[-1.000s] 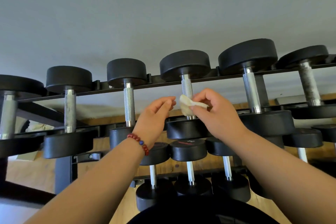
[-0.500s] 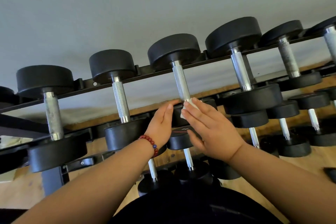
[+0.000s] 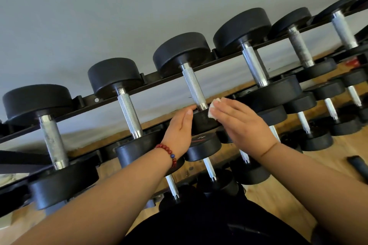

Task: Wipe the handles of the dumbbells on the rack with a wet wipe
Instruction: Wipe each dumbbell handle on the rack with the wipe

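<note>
rack (image 3: 87, 103) front, both hands (image 3: 179, 127) (image 3: 244, 123) flat

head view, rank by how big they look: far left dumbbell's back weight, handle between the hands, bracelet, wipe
1. back weight
2. handle
3. bracelet
4. wipe, unsure: the right hand covers part of it

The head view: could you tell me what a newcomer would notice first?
Mid-frame, the right hand presses a white wet wipe against a dumbbell's near head, beside its knurled handle. The left hand, wearing a red bead bracelet, touches that head's other side. A slanting row of black dumbbells fills the rack behind.
</note>
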Demonstrator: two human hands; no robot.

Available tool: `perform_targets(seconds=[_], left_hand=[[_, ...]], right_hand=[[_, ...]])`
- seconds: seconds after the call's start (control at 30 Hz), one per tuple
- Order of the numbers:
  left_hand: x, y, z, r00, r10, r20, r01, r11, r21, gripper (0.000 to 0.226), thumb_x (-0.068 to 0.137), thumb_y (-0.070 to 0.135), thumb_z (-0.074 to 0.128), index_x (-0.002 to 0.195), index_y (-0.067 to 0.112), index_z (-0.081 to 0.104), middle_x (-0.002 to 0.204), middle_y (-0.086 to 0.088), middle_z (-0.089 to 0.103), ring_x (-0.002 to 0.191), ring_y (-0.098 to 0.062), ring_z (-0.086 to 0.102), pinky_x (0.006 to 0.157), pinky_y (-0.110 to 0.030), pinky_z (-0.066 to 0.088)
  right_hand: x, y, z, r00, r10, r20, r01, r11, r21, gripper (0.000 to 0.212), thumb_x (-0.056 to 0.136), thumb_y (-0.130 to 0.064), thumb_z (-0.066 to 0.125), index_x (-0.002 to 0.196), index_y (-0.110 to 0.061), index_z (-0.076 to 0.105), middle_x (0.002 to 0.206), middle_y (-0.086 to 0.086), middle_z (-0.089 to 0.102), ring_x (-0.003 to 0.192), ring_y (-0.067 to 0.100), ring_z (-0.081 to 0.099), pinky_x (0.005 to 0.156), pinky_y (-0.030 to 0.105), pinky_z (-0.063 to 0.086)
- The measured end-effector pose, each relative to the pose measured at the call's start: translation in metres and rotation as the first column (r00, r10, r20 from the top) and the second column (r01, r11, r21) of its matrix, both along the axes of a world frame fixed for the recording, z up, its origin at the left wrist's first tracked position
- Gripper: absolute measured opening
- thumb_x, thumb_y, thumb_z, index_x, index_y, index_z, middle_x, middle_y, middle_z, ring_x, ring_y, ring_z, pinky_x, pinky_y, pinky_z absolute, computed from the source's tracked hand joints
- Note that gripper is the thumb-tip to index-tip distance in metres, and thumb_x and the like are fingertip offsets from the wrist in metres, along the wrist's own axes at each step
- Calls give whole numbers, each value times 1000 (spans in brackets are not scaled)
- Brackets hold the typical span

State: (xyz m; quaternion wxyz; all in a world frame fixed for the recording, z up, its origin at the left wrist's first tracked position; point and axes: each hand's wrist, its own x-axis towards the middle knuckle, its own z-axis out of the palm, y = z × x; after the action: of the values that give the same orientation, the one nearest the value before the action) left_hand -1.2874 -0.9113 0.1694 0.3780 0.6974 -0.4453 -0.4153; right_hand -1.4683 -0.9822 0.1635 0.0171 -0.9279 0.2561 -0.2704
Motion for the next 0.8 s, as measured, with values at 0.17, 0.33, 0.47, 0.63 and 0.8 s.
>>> perform_targets(seconds=[0.17,0.33,0.47,0.63,0.8], left_hand=[[0,-3,0,998,-17,55,20,998,-51,39,105,30,25,134,23,51,133,6,52,124,-5,43,107,-21,30],[-4,-6,-6,986,-78,148,97,988,-122,43,104,34,27,137,20,49,140,2,49,132,-10,37,113,-25,25],[-3,-6,-10,982,-92,167,114,985,-128,45,101,38,27,138,21,47,139,2,48,132,-11,38,114,-32,28],[-5,-6,-11,981,-72,180,101,983,-155,51,97,41,23,136,21,49,136,3,50,129,-9,39,113,-30,29],[-6,-7,-11,980,-71,188,101,983,-153,52,96,40,23,135,19,49,135,2,50,129,-9,39,111,-26,28]], right_hand=[[15,33,-1,973,-185,140,159,971,178,34,96,-15,46,124,-6,63,132,7,59,117,30,50,108,32,38],[17,21,-4,954,-243,175,187,940,286,34,97,-13,48,127,-9,61,137,7,54,125,28,48,110,32,35],[20,33,-6,888,-410,207,287,847,447,41,100,-18,43,139,-9,48,147,4,40,139,21,35,116,19,21],[18,32,-8,932,-338,131,234,837,494,48,103,-26,34,149,-15,29,155,-4,20,147,17,18,117,15,9],[26,33,4,879,-452,153,261,723,640,48,104,-31,30,150,-25,17,153,-17,11,145,2,10,113,8,8]])
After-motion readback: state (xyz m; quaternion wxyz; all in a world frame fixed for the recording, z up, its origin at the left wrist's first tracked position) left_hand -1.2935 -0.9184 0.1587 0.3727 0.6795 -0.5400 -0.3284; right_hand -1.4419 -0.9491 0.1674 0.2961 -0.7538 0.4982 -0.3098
